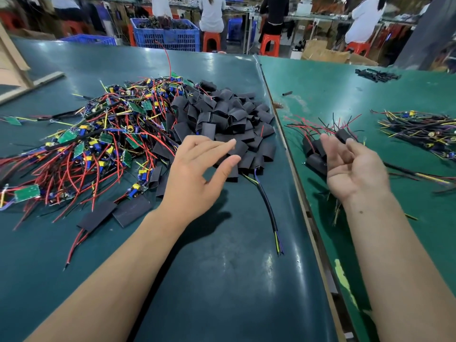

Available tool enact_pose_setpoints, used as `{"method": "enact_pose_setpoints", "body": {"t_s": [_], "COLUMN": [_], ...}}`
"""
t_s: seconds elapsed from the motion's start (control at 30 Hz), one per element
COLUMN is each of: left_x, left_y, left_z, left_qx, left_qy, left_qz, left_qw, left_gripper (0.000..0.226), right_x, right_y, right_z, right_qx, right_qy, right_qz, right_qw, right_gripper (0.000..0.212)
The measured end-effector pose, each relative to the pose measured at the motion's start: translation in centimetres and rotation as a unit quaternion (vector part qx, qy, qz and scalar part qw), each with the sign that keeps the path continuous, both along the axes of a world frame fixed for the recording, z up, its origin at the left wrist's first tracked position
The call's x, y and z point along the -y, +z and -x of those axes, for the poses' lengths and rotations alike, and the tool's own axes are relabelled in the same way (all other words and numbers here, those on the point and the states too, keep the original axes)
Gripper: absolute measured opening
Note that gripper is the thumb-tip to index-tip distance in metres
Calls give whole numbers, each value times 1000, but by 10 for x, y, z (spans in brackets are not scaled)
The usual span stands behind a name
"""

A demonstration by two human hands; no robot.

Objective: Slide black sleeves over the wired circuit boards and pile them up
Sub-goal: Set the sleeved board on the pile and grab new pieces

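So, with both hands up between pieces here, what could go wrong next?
1. The left hand reaches over the black sleeve pile, which abuts the tangle of wired boards; a pull there may drag neighbouring wires along.
2. The right hand is open above the small sleeved stack; its loose red and black leads may snag fingers.
3. Some sleeves lie near the table seam and might slip into it.

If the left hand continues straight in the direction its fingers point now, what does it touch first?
Most likely the heap of black sleeves. The left hand hovers open, fingers aimed up and right at the heap's near edge. Its height above the sleeves is unclear.
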State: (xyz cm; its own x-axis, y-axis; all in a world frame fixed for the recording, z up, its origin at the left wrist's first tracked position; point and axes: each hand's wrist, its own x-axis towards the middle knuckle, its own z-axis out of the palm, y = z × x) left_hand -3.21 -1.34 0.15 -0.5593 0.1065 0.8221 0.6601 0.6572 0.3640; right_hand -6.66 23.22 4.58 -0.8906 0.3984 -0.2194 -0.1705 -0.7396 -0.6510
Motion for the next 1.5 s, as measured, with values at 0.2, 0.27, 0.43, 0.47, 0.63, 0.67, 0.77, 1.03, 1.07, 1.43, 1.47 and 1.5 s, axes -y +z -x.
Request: {"method": "enact_pose_setpoints", "body": {"t_s": [0.2, 0.27, 0.43, 0.47, 0.63, 0.67, 0.77, 1.03, 1.07, 1.43, 1.47, 1.5], "left_x": [10, 13, 16, 16, 23, 25, 30, 31, 31, 4, 1, -1], "left_y": [0, 0, -1, -1, -2, -4, -7, -5, -4, 8, 7, 6], "left_z": [4, 5, 4, 5, 8, 9, 11, 15, 15, -1, -2, -2], "left_qx": [4, 14, 34, 35, 79, 110, 241, 235, 219, 35, 38, 48], "left_qy": [41, 51, 57, 59, 109, 134, 181, 189, 186, -37, -58, -69], "left_qz": [-24, -27, -42, -39, 18, 42, 120, 93, 69, -33, -15, 4], "left_qw": [999, 998, 997, 997, 991, 984, 946, 949, 955, 998, 998, 996], "left_gripper": [22, 19, 16, 17, 20, 23, 37, 40, 41, 39, 38, 36], "right_x": [7, 7, 13, 16, 39, 40, 37, 36, 38, 49, 52, 55], "right_y": [-2, -1, 4, 3, -9, -11, -14, -22, -23, -20, -22, -24], "right_z": [-6, -10, -21, -23, -28, -27, -23, -21, -21, -30, -32, -33], "right_qx": [-6, -5, -9, -1, 4, 4, 10, -5, -9, -75, -85, -94], "right_qy": [9, 22, 142, 167, 180, 173, 151, 153, 157, 299, 325, 336], "right_qz": [10, -3, -46, -102, -380, -399, -416, -462, -472, -405, -409, -424], "right_qw": [1000, 1000, 989, 981, 907, 901, 897, 874, 867, 861, 849, 836], "right_gripper": [23, 29, 38, 36, 28, 28, 28, 29, 28, 19, 25, 29]}}
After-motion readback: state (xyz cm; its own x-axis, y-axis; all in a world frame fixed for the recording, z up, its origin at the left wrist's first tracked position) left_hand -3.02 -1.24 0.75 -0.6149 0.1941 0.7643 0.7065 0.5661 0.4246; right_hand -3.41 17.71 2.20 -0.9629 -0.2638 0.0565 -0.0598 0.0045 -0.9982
